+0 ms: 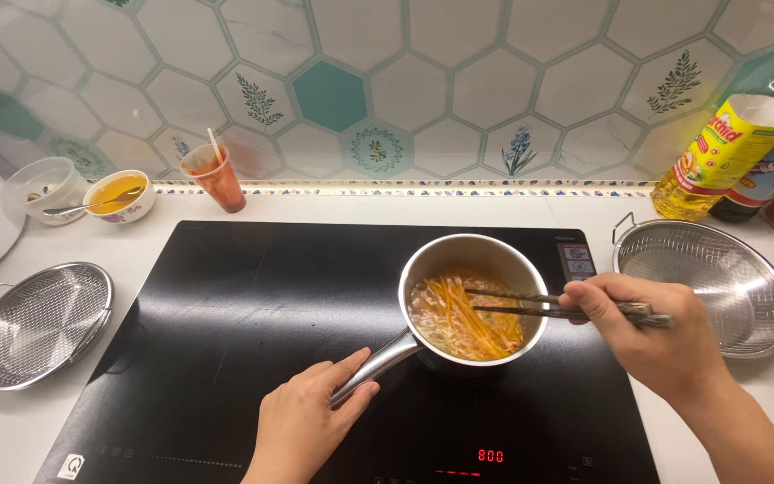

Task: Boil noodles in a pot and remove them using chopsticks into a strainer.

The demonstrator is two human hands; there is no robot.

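Note:
A small steel saucepan [423, 269] stands on the black induction cooktop [226, 314], holding orange strands in bubbling liquid [459, 323]. My left hand [302, 421] grips the end of the pan's long handle [378, 363] at the front. My right hand [651, 336] holds a pair of dark chopsticks [530, 305] whose tips reach over the rim into the strands.
A steel mesh colander [718, 287] sits right of the cooktop, a smaller one [38, 323] at the left. Behind stand an orange cup [217, 179], a bowl of yellow liquid with a spoon [118, 195], a clear tub [42, 184], and an oil bottle [718, 157].

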